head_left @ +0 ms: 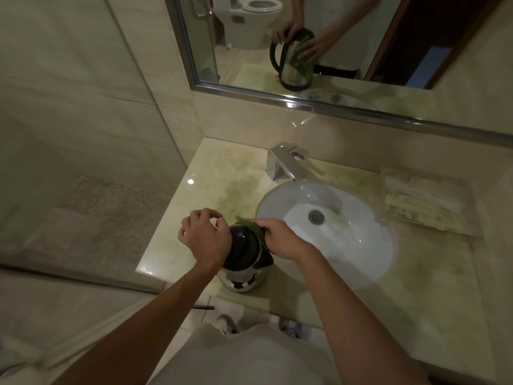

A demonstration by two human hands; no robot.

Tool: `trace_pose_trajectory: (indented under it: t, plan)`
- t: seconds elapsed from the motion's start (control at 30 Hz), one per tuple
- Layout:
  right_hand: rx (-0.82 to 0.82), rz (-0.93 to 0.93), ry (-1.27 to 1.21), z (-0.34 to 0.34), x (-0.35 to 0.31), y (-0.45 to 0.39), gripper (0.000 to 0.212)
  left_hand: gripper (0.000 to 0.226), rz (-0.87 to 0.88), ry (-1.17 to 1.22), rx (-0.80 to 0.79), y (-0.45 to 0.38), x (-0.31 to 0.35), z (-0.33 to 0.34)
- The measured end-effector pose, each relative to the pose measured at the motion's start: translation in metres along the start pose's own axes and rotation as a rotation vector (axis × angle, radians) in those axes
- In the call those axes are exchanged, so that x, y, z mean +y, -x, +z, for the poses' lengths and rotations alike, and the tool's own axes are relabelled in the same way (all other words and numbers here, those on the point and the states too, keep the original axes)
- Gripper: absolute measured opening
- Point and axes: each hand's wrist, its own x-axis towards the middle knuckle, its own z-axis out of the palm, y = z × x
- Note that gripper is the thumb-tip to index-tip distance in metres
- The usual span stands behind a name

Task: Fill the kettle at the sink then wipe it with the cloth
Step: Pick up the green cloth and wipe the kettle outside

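Observation:
A steel kettle [245, 269] with a black lid stands upright on the marble counter, just left of the white sink [347, 245]. My left hand [204, 236] rests on the kettle's top on its left side, fingers curled over it. My right hand [283, 238] presses a green cloth [249, 225] against the kettle's far right side. The mirror's reflection shows the cloth spread down the kettle's wall under that hand.
A chrome tap [286, 163] stands behind the sink. A clear tray [427, 201] lies on the counter [222, 179] to the right. A glass shower partition [83, 134] rises at the left. The mirror [361, 51] covers the back wall. The counter's front edge is close to my body.

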Motion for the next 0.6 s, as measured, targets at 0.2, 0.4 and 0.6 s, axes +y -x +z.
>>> trace_pose_trajectory:
  t: [0.2, 0.4, 0.6]
  plan:
    - [0.028, 0.157, -0.053, 0.011, 0.02, 0.018, 0.041, 0.021, -0.031, 0.141, -0.084, -0.009, 0.001, -0.004]
    - [0.073, -0.079, 0.042, 0.01, -0.022, 0.027, 0.063, 0.026, 0.126, 0.214, -0.181, -0.022, 0.001, -0.006]
    - [-0.042, 0.028, 0.009, 0.012, -0.011, -0.001, 0.053, 0.032, 0.276, 0.21, -0.297, -0.032, 0.003, -0.004]
